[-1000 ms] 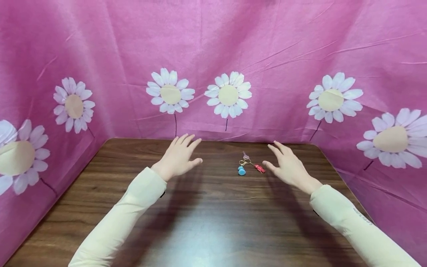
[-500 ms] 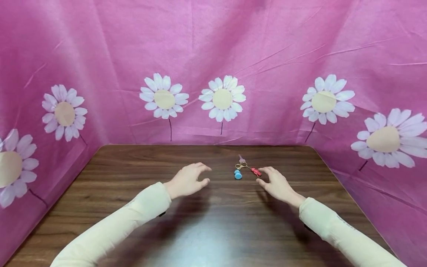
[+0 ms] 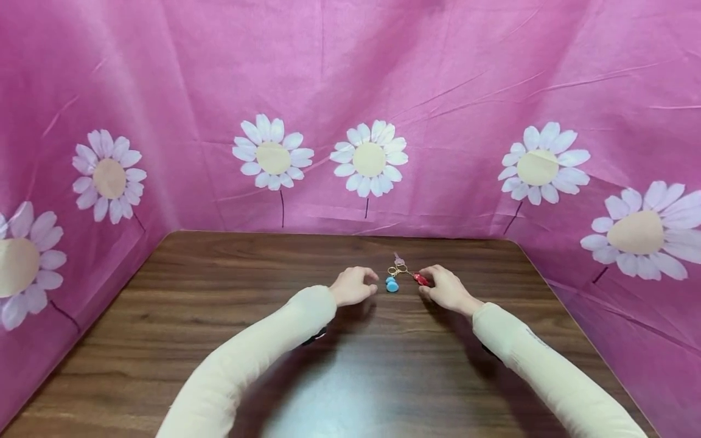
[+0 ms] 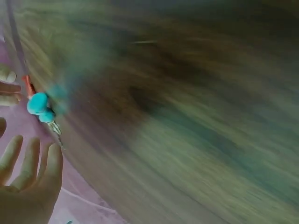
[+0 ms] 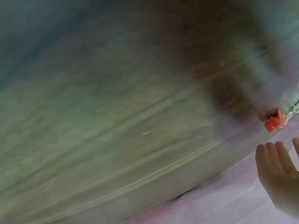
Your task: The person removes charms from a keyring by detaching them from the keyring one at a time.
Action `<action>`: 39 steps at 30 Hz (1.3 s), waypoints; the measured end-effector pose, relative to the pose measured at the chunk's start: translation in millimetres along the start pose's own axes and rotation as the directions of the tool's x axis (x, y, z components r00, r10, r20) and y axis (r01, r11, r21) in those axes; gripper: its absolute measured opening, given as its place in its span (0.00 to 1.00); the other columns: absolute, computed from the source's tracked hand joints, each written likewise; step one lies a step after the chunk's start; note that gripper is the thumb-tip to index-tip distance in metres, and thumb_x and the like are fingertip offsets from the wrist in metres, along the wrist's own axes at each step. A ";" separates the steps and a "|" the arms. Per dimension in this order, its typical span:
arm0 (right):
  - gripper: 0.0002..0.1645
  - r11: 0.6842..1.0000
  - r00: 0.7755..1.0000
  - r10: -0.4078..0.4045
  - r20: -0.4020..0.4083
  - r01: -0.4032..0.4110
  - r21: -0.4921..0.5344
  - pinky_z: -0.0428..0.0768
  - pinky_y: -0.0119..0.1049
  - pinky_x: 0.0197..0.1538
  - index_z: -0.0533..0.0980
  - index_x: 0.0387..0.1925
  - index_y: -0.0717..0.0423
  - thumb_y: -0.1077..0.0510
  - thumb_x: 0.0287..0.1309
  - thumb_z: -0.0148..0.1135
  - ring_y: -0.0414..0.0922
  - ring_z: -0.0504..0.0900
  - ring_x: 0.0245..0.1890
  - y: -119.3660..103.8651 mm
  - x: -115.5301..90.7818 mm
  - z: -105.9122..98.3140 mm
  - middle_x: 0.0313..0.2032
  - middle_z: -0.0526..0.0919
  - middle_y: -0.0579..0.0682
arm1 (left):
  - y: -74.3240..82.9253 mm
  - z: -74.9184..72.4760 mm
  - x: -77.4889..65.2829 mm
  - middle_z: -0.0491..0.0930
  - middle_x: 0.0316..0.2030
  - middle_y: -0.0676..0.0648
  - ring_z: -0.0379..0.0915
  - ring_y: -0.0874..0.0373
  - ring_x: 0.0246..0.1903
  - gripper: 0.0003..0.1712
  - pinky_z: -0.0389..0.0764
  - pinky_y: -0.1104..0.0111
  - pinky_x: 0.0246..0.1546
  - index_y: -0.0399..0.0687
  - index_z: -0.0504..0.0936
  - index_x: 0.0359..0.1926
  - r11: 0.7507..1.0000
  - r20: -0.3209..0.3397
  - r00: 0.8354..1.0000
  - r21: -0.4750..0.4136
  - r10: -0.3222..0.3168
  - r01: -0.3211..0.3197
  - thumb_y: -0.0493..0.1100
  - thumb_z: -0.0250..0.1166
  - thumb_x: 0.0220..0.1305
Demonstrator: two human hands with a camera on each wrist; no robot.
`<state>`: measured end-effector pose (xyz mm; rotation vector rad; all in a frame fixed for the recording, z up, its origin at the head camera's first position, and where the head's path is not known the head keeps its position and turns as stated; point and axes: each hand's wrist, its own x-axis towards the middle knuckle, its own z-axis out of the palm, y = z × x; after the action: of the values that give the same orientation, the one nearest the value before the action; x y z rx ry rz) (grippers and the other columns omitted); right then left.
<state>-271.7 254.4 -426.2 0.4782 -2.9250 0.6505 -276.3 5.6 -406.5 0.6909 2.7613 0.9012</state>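
Note:
A keychain lies on the wooden table, with gold rings (image 3: 402, 267), a blue rounded charm (image 3: 392, 285), a small red figure charm (image 3: 420, 278) and a pale purple key-shaped piece (image 3: 399, 258). My left hand (image 3: 353, 286) hovers just left of the blue charm, fingers relaxed and thumb apart. On the other side, my right hand (image 3: 448, 289) has its fingers and thumb on either side of the red charm. In the right wrist view, the red charm (image 5: 275, 122) appears apart from the loosely extended fingers (image 5: 275, 161). The left wrist view shows the blue charm (image 4: 38, 103) beyond the left fingers.
The brown wood-grain table (image 3: 164, 340) reaches back to a pink cloth (image 3: 465, 48) printed with white daisies, which also stands along both sides. Light sleeves (image 3: 285, 322) cover both forearms, with a dark strap at each wrist.
Both hands have come down toward the table. The left hand has moved right, close to the blue charm; the right has moved left to the red charm. The keychain lies in place.

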 end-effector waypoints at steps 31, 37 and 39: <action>0.37 0.927 0.923 0.370 0.104 -0.374 0.029 0.68 0.48 0.48 0.77 0.39 0.65 0.36 0.40 0.64 0.59 0.69 0.42 -37.7 34.5 17.3 0.39 0.76 0.60 | 2.8 29.3 121.9 0.81 0.47 0.52 0.75 0.58 0.50 0.16 0.73 0.71 0.52 0.51 0.81 0.48 0.910 0.141 0.963 0.321 0.229 -0.263 0.34 0.58 0.60; 0.28 0.927 0.928 0.359 0.101 -0.367 0.081 0.74 0.45 0.44 0.80 0.38 0.62 0.44 0.39 0.68 0.55 0.77 0.42 -32.7 35.2 16.5 0.38 0.83 0.57 | -1.1 30.2 121.0 0.80 0.46 0.52 0.75 0.58 0.48 0.15 0.73 0.70 0.51 0.54 0.82 0.48 0.861 0.135 0.961 0.427 0.240 -0.275 0.38 0.59 0.61; 0.24 0.928 0.928 0.354 0.115 -0.364 0.080 0.75 0.43 0.40 0.80 0.34 0.62 0.47 0.40 0.67 0.51 0.78 0.37 -33.5 35.5 16.7 0.33 0.83 0.54 | -2.7 31.9 119.9 0.79 0.45 0.52 0.75 0.58 0.48 0.14 0.74 0.69 0.50 0.56 0.82 0.48 0.856 0.140 0.963 0.442 0.230 -0.269 0.40 0.59 0.61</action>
<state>-294.9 208.6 -421.9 -0.0277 -3.1139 0.8397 -374.0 76.9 -434.4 1.1553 2.8700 0.2275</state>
